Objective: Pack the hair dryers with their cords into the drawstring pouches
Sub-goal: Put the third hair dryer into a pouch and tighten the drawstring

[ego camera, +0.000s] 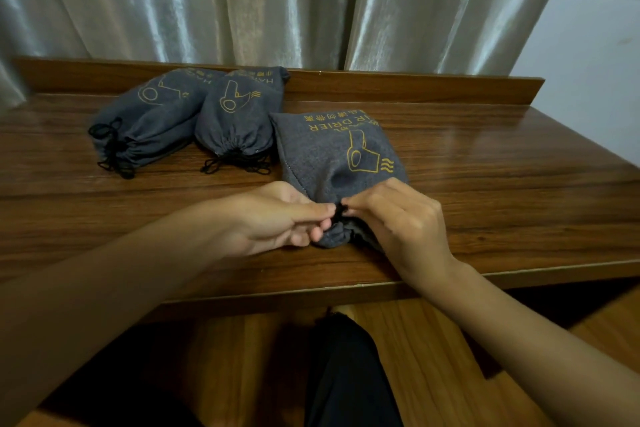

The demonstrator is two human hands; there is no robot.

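Note:
A grey drawstring pouch (332, 152) with a yellow hair-dryer print lies bulging on the wooden table (485, 191), its gathered mouth toward the near edge. My left hand (273, 218) and my right hand (394, 218) meet at that mouth, and each pinches the black drawstring (340, 209) between thumb and fingertips. Two more grey pouches lie at the back left, one (149, 121) beside the other (239, 114), both cinched with black cords trailing onto the table. No hair dryer or cord shows outside a pouch.
A raised wooden ledge (415, 87) runs along the table's back edge, with pale curtains (242, 0) behind it. A white wall stands at the right. Below the near edge are a wooden floor and my dark-clothed leg (349, 371).

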